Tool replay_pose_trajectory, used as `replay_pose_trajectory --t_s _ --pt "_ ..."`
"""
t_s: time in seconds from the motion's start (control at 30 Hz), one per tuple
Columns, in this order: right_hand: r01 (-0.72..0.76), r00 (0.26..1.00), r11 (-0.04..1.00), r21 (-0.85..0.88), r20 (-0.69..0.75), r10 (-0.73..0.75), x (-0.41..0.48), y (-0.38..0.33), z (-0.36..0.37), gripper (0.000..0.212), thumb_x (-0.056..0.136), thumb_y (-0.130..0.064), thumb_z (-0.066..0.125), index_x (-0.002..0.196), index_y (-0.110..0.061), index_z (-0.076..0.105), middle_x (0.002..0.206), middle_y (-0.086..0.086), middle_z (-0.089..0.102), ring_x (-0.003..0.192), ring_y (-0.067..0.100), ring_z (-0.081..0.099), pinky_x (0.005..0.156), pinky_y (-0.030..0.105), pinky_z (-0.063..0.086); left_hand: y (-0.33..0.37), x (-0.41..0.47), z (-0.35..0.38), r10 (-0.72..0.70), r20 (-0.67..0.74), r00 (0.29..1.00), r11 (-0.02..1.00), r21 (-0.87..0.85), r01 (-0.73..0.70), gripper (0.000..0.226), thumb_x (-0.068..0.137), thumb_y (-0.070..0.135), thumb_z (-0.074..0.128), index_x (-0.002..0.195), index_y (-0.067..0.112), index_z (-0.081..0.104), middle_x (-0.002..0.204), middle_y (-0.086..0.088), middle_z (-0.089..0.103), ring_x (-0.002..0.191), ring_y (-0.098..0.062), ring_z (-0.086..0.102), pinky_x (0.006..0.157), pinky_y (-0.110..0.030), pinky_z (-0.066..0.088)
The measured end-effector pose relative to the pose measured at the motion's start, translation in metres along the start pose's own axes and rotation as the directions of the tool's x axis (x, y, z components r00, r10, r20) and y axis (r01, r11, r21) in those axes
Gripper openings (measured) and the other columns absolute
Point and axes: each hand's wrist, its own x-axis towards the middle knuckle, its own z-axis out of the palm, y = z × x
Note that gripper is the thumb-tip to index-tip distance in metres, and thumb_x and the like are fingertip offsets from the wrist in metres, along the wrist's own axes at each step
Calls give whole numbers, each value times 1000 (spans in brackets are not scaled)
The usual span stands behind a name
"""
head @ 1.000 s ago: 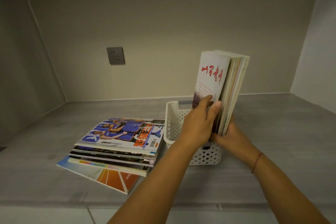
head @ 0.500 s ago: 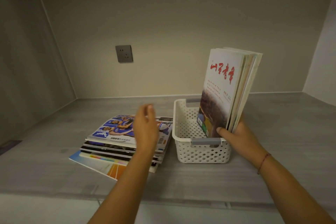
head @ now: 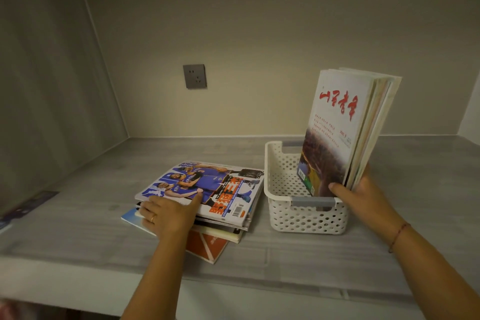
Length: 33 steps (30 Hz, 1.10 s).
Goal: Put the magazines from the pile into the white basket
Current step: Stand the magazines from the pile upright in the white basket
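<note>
The left hand (head: 168,215) had dropped flat onto the pile (head: 207,195), grip released. The right hand (head: 363,195) clenched upright magazines (head: 337,125) at the white basket (head: 298,218)'s right side, its left half open.

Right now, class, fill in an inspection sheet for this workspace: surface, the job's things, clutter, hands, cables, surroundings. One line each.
Surface: grey shelf, bare in front of the basket.
Job's things: pile of magazines lying flat left of the white basket; several upright magazines stand in the basket, leaning right.
Clutter: dark flat items at the far left edge, too dim to identify.
Hands: left hand rests flat on the pile's top cover, no grip closed yet; right hand holds the upright magazines.
Cables: nothing seen.
Surroundings: beige walls; grey wall socket on the back wall.
</note>
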Motion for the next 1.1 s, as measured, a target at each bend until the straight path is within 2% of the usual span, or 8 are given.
replay_pose_trajectory --t_s 0.13,0.3,0.43,0.57,0.67,0.73,0.87,1.1 --pt "0 1000 1000 7 -1 0 -1 0 1 75 83 1 61 144 -19 22 112 -17 47 101 3 47 69 1 36 -16 -9 -8 3 -106 994 992 -124 -16 119 65 58 76 150 6 11 155 -20 24 142 -38 24 114 -53 26" --pt "-1 1000 1000 -4 10 1 -2 -4 1 74 83 1 60 144 -16 22 108 -23 47 92 -7 48 68 1 35 -9 -10 -15 -58 -142 988 978 -207 27 90 66 41 83 136 8 36 134 -21 53 123 -40 49 101 -54 37" --pt "-2 1000 1000 -10 7 3 -2 -5 1 71 83 0 60 143 -16 24 104 -27 45 89 -10 48 71 3 34 -5 -14 -31 -102 89 991 888 -440 131 49 80 25 74 118 5 52 109 -18 67 92 -31 66 79 -43 54" --pt "-7 1000 1000 -5 -1 7 -3 -4 0 72 83 0 61 143 -16 23 108 -16 45 103 6 45 83 15 36 -6 -10 -47 -102 416 904 592 -704 391 29 86 9 66 111 5 51 102 -19 66 88 -31 65 82 -45 55" --pt "-9 1000 1000 -9 2 9 -4 -7 1 73 84 -2 60 144 -17 23 115 -9 45 103 8 45 84 20 36 -5 -11 -51 13 568 823 422 -749 511 15 90 2 57 103 5 50 91 -17 63 81 -28 62 59 -36 60" --pt "-20 1000 1000 -10 -3 20 -4 -7 1 73 84 -2 60 144 -17 22 113 -12 46 99 6 47 83 19 36 0 -11 -50 68 538 840 422 -779 464 10 91 1 55 98 6 51 93 -17 64 81 -27 63 53 -36 59" --pt "-16 1000 1000 -12 6 16 -1 -2 1 74 83 -1 61 144 -17 23 103 -31 43 88 -14 47 73 5 35 30 -19 -54 219 320 922 484 -856 182 27 91 5 56 117 3 50 96 -14 67 85 -24 66 66 -35 53" --pt "1 1000 1000 -22 6 -1 2 3 0 72 83 -1 61 142 -16 25 105 -30 42 90 -15 45 68 -3 36 114 -59 -86 434 -65 899 407 -876 -260 22 92 13 57 114 12 57 97 0 67 85 -9 66 66 -21 55"
